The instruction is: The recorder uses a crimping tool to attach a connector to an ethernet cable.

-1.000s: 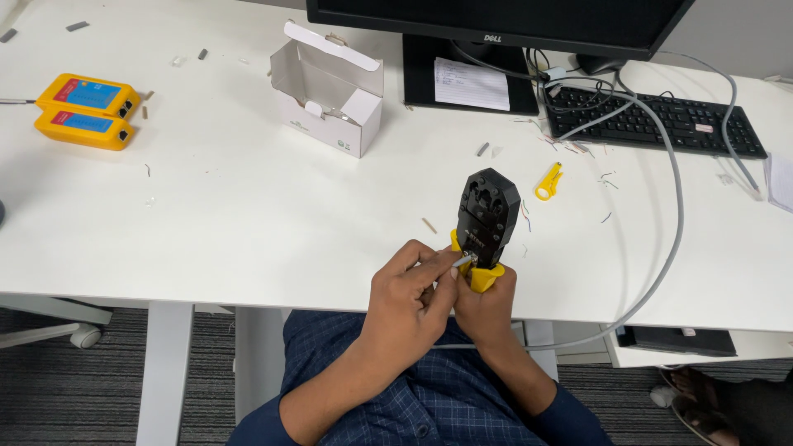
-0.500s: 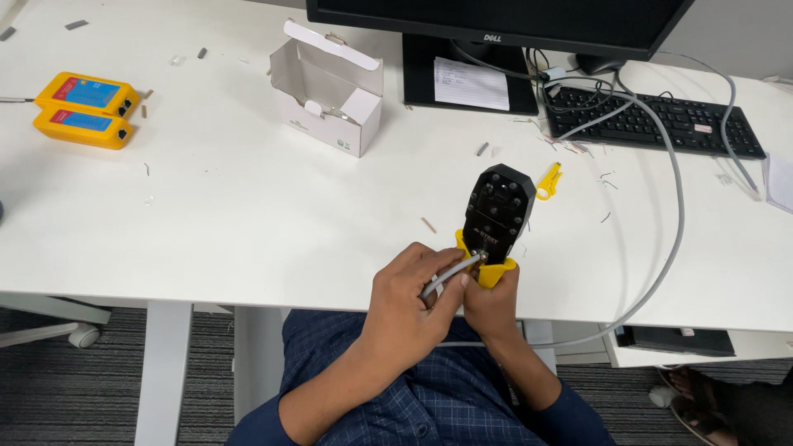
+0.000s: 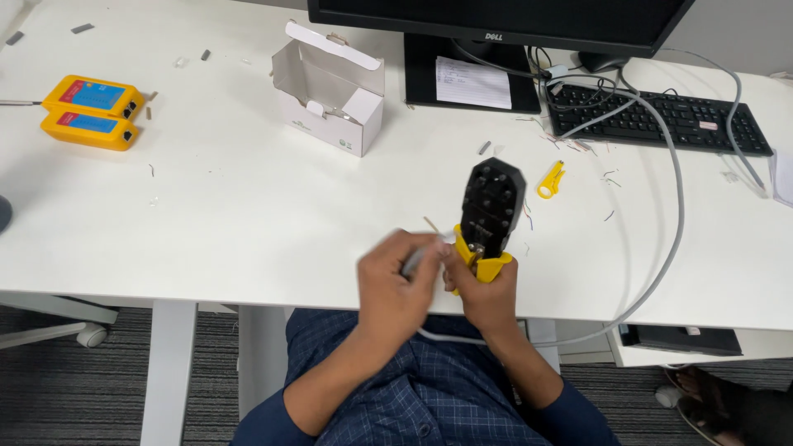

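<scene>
A white counter (image 3: 248, 206) fills most of the view, with grey carpet below it and the person's dark blue checked shirt at its near edge. On the counter stand one black monitor (image 3: 496, 16) with a paper slip at its foot, one black keyboard (image 3: 661, 124), one open white cardboard box (image 3: 330, 99), two yellow testers with blue faces (image 3: 91, 111) lying side by side at the far left, and one small yellow stripper (image 3: 549, 179) near the keyboard. Short wire scraps are scattered over the surface.

The right hand (image 3: 489, 293) is clamped around the yellow handles of one black-headed crimping tool (image 3: 491, 206), which stands upright at the near edge of the counter. The left hand (image 3: 396, 285) is closed on the end of one grey cable (image 3: 673, 190), pinching it just beside the tool's jaw; the picture is blurred there, so whether the cable end is inside the tool cannot be told. The cable loops off the right edge of the counter and back up towards the keyboard.

Compared with half a second ago, the tool's head has tipped back from a rightward lean to nearly straight, and the left hand has shifted slightly left of the handles.
</scene>
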